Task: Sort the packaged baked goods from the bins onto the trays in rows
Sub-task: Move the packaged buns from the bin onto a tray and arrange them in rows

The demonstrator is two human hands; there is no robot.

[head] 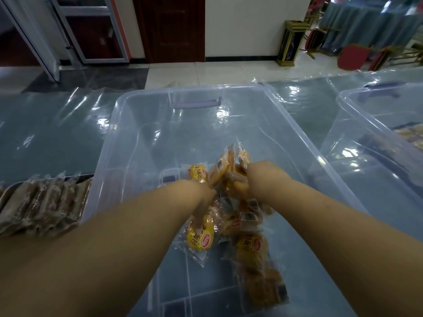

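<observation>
Two bare arms reach into the large clear plastic bin point(128, 133) on the tabletop point(45, 138). The right hand point(239, 183) clutches a bunch of clear-wrapped, yellow-labelled bun packets point(223, 167) above the heap. The left hand point(204, 202) has its fingers down on one yellow-labelled packet point(199, 240); I cannot tell whether it pinches it. On a tray point(79, 179) to the left, brown packets point(41, 202) lie in rows.

The bun packets point(200, 240) were golden-yellow under clear film, their labels yellow with a red logo, and several showed black-and-white striped barcodes point(246, 216). The bin point(109, 156) was colourless and transparent with a lavender handle point(197, 103), and the counter point(45, 133) was teal beneath glossy clear sheeting. The tray packets point(41, 202) at left were dull brown, the door point(169, 28) dark brown, the chairs point(353, 57) red, the wall point(240, 24) white.
</observation>
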